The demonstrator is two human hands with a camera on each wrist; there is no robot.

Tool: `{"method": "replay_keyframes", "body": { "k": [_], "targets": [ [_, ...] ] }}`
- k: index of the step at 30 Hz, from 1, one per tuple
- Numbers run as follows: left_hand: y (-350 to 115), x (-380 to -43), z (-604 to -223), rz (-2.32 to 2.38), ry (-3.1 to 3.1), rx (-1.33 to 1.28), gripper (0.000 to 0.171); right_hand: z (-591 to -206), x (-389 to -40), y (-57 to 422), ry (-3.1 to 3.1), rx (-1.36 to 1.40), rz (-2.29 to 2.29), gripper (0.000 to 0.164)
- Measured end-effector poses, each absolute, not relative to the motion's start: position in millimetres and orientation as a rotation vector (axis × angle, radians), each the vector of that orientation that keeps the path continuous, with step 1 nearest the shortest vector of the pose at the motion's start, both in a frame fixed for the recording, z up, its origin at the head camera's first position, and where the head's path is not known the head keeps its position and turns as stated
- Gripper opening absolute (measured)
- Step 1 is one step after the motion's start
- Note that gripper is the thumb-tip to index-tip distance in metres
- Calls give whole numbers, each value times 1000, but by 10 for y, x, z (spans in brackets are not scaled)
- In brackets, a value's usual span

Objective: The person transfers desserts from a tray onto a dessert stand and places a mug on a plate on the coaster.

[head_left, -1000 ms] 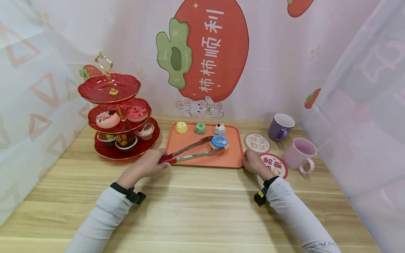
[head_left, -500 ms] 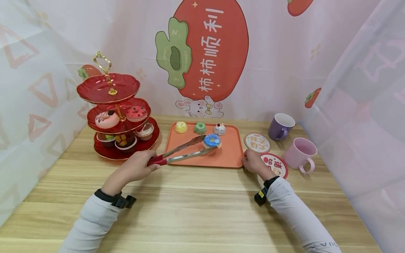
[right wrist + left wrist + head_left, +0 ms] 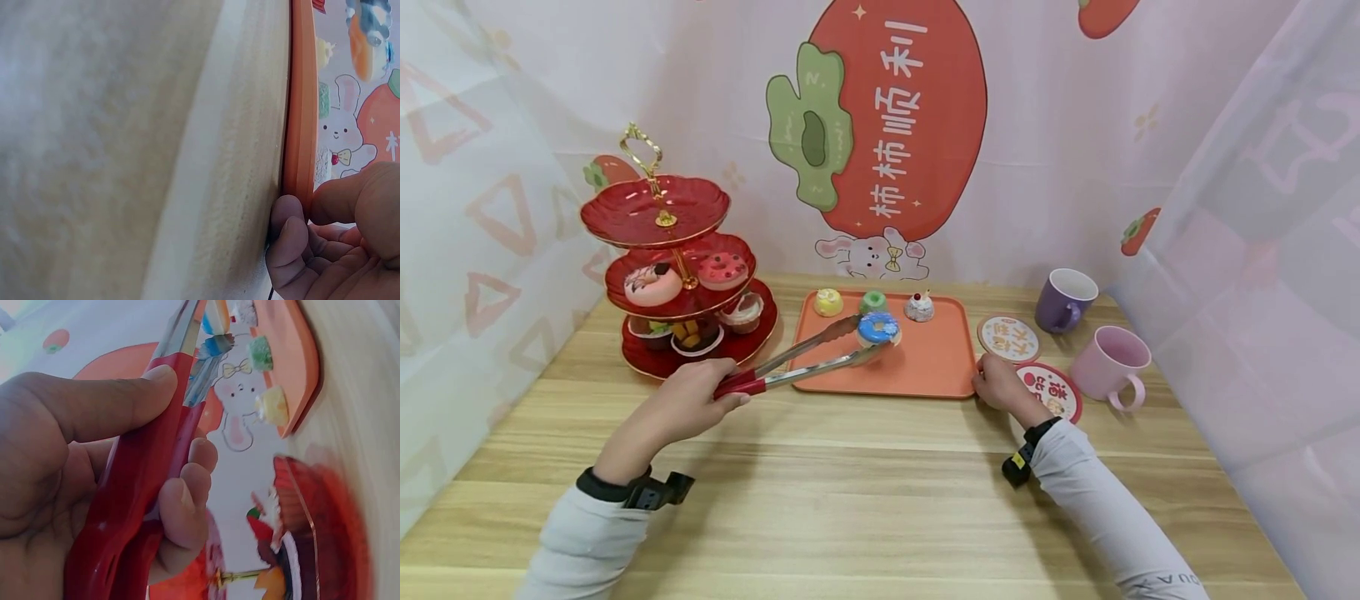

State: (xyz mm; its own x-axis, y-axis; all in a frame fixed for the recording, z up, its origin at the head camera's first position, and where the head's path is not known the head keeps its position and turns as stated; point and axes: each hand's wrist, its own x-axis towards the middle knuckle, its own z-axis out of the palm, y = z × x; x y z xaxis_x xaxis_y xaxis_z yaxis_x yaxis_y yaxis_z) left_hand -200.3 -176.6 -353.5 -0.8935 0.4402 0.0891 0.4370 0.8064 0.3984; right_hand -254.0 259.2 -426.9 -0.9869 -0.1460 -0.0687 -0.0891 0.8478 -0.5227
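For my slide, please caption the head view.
Left hand holds tongs gripping a blue donut; right hand pinches the tray.

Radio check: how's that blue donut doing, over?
Left hand gripping tongs; right hand pinching tray corner. Blue donut in tongs' grip, above tray. Nothing plainly blocking; green cake partly hidden behind.

Tongs (image 3: 811,371) show red handles and silver arms, donut (image 3: 870,330) blue icing, tray (image 3: 925,358) orange, stand (image 3: 688,200) red with gold rims, near mug (image 3: 1093,371) pink, far mug (image 3: 1051,310) purple outside, white inside, backdrop (image 3: 1037,167) pale with red fruit prints.
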Motion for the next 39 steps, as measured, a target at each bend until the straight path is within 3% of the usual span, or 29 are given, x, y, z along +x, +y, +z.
{"method": "replay_keyframes", "body": {
  "k": [10, 27, 39],
  "targets": [
    [-1965, -1870, -3413, 622, 3041, 750, 24, -4272, -2541, 2595, 2909, -189, -817, 6],
    [-2206, -1641, -3240, 612, 3045, 568, 28, -4299, -2555, 2607, 2919, -196, -816, 9],
    [-2456, -1541, -3107, 576, 3126, 559, 18, -4300, -2554, 2608, 2906, -198, -831, 9]
  ]
}}
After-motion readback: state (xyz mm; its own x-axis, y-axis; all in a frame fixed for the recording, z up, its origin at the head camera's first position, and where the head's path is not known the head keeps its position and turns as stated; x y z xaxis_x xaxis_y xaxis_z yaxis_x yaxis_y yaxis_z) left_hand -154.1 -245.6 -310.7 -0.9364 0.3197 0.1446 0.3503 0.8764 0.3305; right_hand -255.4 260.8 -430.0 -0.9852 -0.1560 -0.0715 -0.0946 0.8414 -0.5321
